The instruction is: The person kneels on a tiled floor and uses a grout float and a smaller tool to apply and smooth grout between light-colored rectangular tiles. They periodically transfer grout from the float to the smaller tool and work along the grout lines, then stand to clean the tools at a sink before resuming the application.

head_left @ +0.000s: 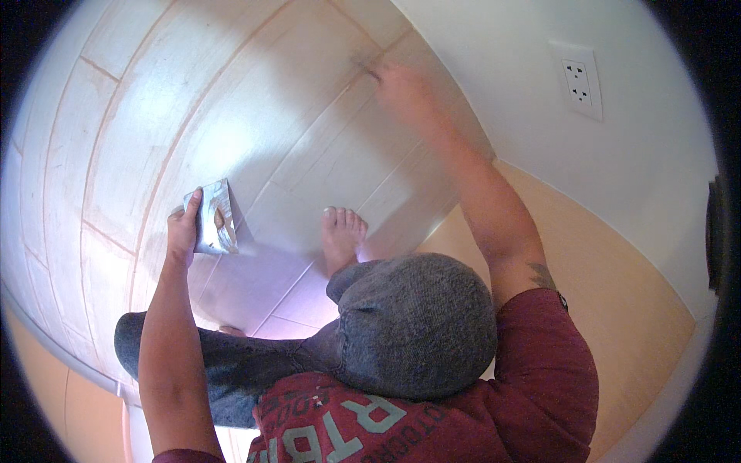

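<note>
My left hand (184, 224) grips a flat silver sheet or plate (220, 193) with a brownish smear on it, held over the pale plank-tiled floor (116, 177). Up at the right, near the wall, my right hand (401, 92) is blurred around a thin, indistinct tool (367, 65), close to a joint between tiles. Several joints carry reddish-brown filler; others look pale. My bare foot (340, 235) rests on the tiles between my hands, below my bent, denim-covered knee (417, 324).
A white wall (648, 193) with a double power socket (576, 82) borders the tiles at the right. A beige surface (625, 316) lies beside my right arm. A dark object (714, 231) shows at the right rim.
</note>
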Action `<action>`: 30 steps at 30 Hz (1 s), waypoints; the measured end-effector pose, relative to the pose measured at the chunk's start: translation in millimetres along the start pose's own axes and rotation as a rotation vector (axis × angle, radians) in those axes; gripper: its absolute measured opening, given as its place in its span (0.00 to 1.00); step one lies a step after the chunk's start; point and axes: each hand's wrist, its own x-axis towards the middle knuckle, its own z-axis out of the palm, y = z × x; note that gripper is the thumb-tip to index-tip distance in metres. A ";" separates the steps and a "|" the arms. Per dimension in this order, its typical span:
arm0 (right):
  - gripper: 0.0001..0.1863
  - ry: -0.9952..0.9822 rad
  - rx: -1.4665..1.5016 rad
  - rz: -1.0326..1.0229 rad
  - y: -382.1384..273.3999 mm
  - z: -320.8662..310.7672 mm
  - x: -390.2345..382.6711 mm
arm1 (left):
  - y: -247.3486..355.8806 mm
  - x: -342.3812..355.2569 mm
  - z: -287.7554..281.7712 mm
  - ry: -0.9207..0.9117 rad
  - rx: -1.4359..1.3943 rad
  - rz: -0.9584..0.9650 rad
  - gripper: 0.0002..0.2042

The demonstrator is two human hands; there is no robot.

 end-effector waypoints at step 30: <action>0.32 0.154 -0.213 -0.483 -52.8 42.2 -77.2 | -3.1 2.3 -0.3 0.047 0.032 -0.015 0.36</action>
